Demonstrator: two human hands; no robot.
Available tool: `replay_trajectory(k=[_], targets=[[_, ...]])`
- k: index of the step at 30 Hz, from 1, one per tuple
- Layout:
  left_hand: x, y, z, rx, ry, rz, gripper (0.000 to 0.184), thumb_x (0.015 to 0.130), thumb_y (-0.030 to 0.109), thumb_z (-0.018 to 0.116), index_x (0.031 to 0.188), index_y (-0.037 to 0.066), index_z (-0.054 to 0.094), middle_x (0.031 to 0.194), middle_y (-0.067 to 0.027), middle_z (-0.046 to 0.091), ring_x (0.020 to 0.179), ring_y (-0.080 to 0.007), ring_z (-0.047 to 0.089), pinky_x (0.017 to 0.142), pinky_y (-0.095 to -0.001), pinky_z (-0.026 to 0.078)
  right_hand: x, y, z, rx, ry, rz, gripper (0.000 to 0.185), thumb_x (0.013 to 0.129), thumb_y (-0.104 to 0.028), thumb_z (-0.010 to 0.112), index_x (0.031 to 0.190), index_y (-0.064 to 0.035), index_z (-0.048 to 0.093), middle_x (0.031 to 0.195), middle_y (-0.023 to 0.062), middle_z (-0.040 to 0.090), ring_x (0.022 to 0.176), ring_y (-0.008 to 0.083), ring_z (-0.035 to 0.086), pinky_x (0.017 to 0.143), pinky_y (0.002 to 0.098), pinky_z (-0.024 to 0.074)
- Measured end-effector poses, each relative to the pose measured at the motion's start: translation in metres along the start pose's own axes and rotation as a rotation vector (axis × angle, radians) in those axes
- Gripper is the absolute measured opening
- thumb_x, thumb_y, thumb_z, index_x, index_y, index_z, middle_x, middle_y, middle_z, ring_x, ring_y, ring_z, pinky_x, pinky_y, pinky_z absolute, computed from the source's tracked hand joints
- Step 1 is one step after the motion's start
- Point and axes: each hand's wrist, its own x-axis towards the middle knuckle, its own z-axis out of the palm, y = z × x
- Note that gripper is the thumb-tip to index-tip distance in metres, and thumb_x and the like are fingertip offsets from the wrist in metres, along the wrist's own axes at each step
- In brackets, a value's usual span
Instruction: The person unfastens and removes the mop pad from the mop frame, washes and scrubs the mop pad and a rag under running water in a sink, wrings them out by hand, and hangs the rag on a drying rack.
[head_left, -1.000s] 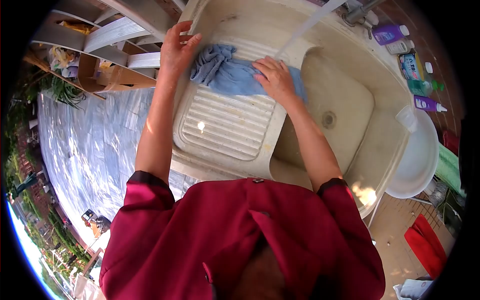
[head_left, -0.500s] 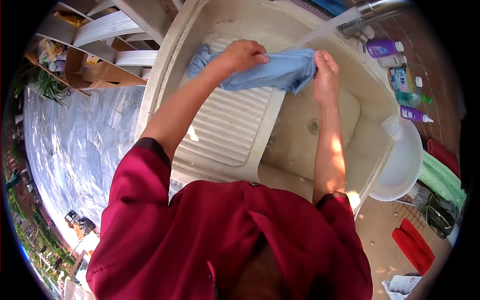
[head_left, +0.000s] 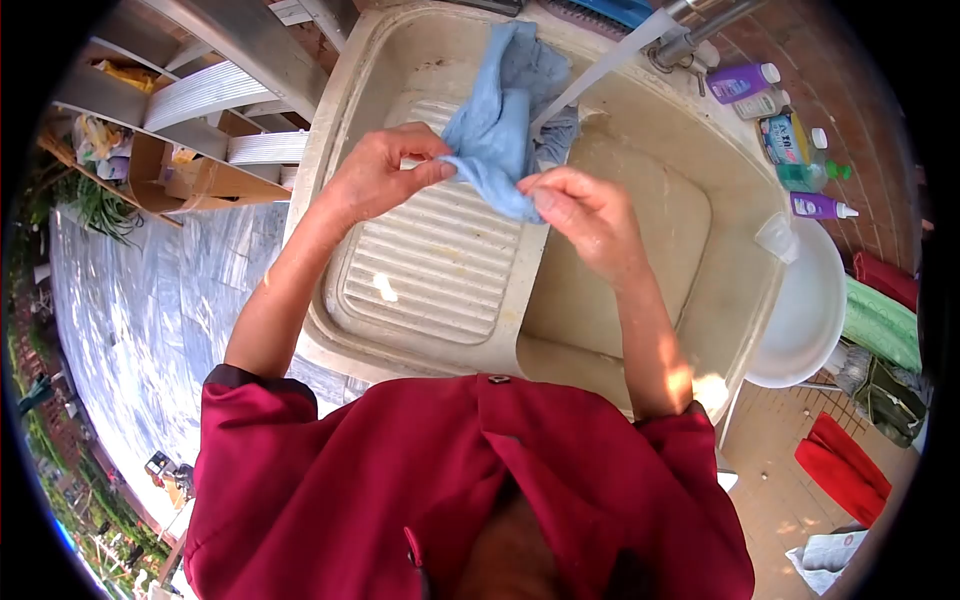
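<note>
A wet-looking blue cloth (head_left: pixel 497 130) hangs over the edge between the ribbed washboard (head_left: pixel 430 270) and the basin of the laundry sink (head_left: pixel 620 300). My left hand (head_left: pixel 385 170) pinches one corner of its near edge between thumb and fingers. At the other end of that edge, my right hand (head_left: pixel 585 212) is closed on the cloth too. The edge between the hands is gathered and slightly twisted. Water runs from the metal faucet (head_left: pixel 700 35) onto the far part of the cloth. Folds hide part of the cloth's far side.
Several bottles, among them a purple bottle (head_left: pixel 742 82), line the sink's right ledge. A white basin (head_left: pixel 800 310) stands right of the sink, a red cloth (head_left: pixel 842 468) below it. A metal ladder (head_left: pixel 240 60) and a cardboard box (head_left: pixel 190 185) are at left.
Both hands have come nearer to my body and closer together. The cloth was stretched sideways between them; now its near edge is gathered and the rest trails away toward the faucet.
</note>
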Motion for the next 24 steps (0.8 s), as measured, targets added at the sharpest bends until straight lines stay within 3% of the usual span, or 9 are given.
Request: replay_trajectory(k=[1, 4, 7, 10, 12, 16, 19, 23, 24], targets=[[-0.014, -0.018, 0.007, 0.117, -0.039, -0.024, 0.018, 0.081, 0.008, 0.065, 0.099, 0.004, 0.064, 0.101, -0.005, 0.061, 0.091, -0.0147, 0.057, 0.081, -0.0272, 0.044, -0.008, 0.026, 0.007, -0.092, -0.145, 0.144, 0.025, 0.088, -0.024, 0.059, 0.1, -0.0024, 0.063, 0.09, 0.0064, 0.063, 0.082, 0.0154, 0.058, 0.075, 0.0253, 0.0448], [-0.04, -0.035, 0.016, 0.085, 0.104, -0.228, 0.026, 0.082, 0.008, 0.063, 0.108, 0.006, 0.06, 0.108, -0.0057, 0.06, 0.099, -0.0174, 0.057, 0.086, -0.03, 0.044, 0.004, 0.091, 0.002, -0.59, 0.191, 0.069, 0.039, 0.084, -0.029, 0.063, 0.115, -0.0066, 0.057, 0.116, 0.0157, 0.057, 0.109, 0.0298, 0.053, 0.092, 0.0403, 0.0407], [-0.045, -0.048, 0.018, 0.069, 0.265, -0.206, 0.029, 0.08, 0.011, 0.065, 0.108, 0.008, 0.059, 0.104, -0.0054, 0.062, 0.097, -0.018, 0.058, 0.082, -0.0312, 0.045, 0.038, 0.115, 0.054, -0.897, 0.308, 0.075, 0.057, 0.082, -0.038, 0.061, 0.13, -0.0126, 0.045, 0.136, 0.0156, 0.04, 0.127, 0.0369, 0.033, 0.103, 0.0541, 0.0243], [-0.048, -0.043, 0.015, 0.021, 0.323, -0.228, 0.028, 0.081, 0.012, 0.064, 0.109, 0.007, 0.059, 0.106, -0.0048, 0.062, 0.099, -0.0176, 0.058, 0.085, -0.0324, 0.044, 0.061, 0.143, 0.06, -1.043, 0.006, 0.097, 0.063, 0.084, -0.045, 0.055, 0.137, -0.0158, 0.035, 0.144, 0.0125, 0.029, 0.134, 0.0359, 0.019, 0.105, 0.0599, 0.01], [-0.059, -0.04, 0.01, -0.009, 0.367, -0.239, 0.028, 0.082, 0.011, 0.063, 0.11, 0.006, 0.059, 0.106, -0.0051, 0.062, 0.099, -0.0169, 0.058, 0.085, -0.0312, 0.045, 0.095, 0.206, 0.019, -1.075, 0.149, 0.051, 0.058, 0.086, -0.044, 0.051, 0.135, -0.0155, 0.038, 0.144, 0.0115, 0.03, 0.133, 0.0357, 0.022, 0.106, 0.0587, 0.0106], [-0.086, -0.039, 0.004, -0.114, 0.457, -0.34, 0.028, 0.084, 0.01, 0.061, 0.112, 0.004, 0.058, 0.104, -0.0075, 0.063, 0.096, -0.0161, 0.059, 0.081, -0.0273, 0.047, 0.106, 0.221, 0.018, -1.181, 0.34, 0.036, 0.05, 0.086, -0.038, 0.051, 0.128, -0.0108, 0.048, 0.14, 0.0135, 0.034, 0.13, 0.0371, 0.027, 0.105, 0.057, 0.0145], [-0.082, -0.053, 0.019, -0.151, 0.442, -0.276, 0.029, 0.084, 0.01, 0.062, 0.111, 0.003, 0.058, 0.102, -0.0086, 0.064, 0.093, -0.017, 0.06, 0.08, -0.0274, 0.048, 0.051, 0.171, 0.08, -0.996, 0.289, -0.105, 0.041, 0.083, -0.03, 0.055, 0.114, -0.0028, 0.057, 0.129, 0.0203, 0.044, 0.124, 0.0416, 0.034, 0.104, 0.056, 0.0203], [-0.055, -0.032, 0.046, 0.074, 0.228, -0.071, 0.039, 0.077, 0.013, 0.069, 0.114, 0.008, 0.057, 0.114, -0.0098, 0.058, 0.105, -0.0252, 0.055, 0.088, -0.0342, 0.043, -0.015, 0.132, 0.105, -0.743, -0.063, -0.255, 0.039, 0.078, -0.032, 0.063, 0.108, -0.0068, 0.062, 0.126, 0.0164, 0.048, 0.125, 0.037, 0.036, 0.106, 0.053, 0.0201], [-0.05, -0.03, 0.051, 0.121, 0.155, 0.009, 0.049, 0.074, 0.017, 0.071, 0.12, 0.01, 0.053, 0.12, -0.0101, 0.054, 0.111, -0.0275, 0.051, 0.092, -0.0359, 0.041, -0.023, 0.129, 0.095, -0.657, -0.12, -0.248, 0.034, 0.079, -0.029, 0.063, 0.106, -0.0077, 0.063, 0.123, 0.0144, 0.051, 0.121, 0.035, 0.041, 0.103, 0.0501, 0.0267]])
